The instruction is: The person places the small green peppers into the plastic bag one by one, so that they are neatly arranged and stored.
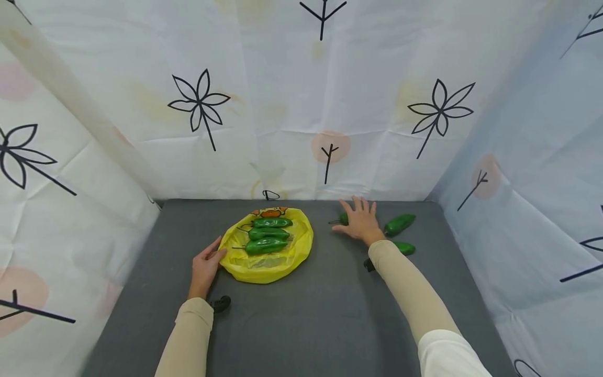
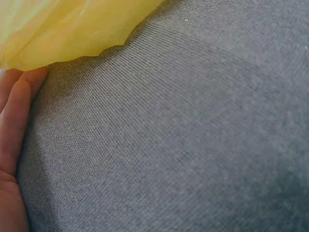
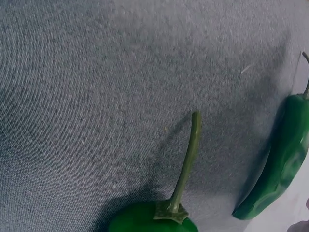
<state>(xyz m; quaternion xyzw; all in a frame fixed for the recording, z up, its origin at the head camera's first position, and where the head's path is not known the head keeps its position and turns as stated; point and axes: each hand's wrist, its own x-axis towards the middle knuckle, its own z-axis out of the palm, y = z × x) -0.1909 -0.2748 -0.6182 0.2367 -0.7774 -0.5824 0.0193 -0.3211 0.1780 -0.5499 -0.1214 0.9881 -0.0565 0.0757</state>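
Three green chili peppers (image 1: 267, 245) lie in a row inside a round yellow plastic bag (image 1: 254, 273) with a rolled-down rim. My left hand (image 1: 205, 266) holds the bag's left edge between thumb and fingers; in the left wrist view the fingertips are partly behind the yellow plastic. On the right, my right hand (image 1: 360, 220) is spread above a green chili pepper (image 1: 344, 218), partly hiding it, its stem pointing left. Two more peppers lie right of this hand, a farther one (image 1: 399, 224) and a nearer one (image 1: 404, 247) partly behind the forearm.
The peppers and bag are on a grey cloth-covered table (image 1: 292, 324). White patterned fabric (image 1: 282, 104) hangs behind the table and along both sides. A small dark object (image 1: 220, 304) shows beside the left wrist, another (image 1: 369, 265) beside the right forearm.
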